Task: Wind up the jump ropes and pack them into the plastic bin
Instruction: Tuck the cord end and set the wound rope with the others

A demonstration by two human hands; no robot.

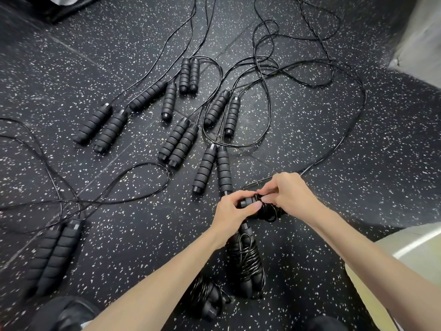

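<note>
My left hand point(235, 210) grips a pair of black foam jump-rope handles point(245, 202) held crosswise above the floor. My right hand point(286, 193) pinches that rope's thin black cord point(268, 212), which is coiled round the handles; the loose end trails off to the right point(334, 149). Two wound ropes lie below my arms, one point(245, 261) upright in view, another point(210, 297) nearer me. Several unwound ropes with paired handles point(181, 142) are spread over the floor. The pale plastic bin point(410, 254) shows at the lower right edge.
Black speckled rubber floor point(119, 44) all round. Loose cords loop and cross at the top right point(293, 68) and left point(47, 182). One handle pair point(55, 254) lies at the lower left. A pale wall corner point(420, 39) stands at the top right.
</note>
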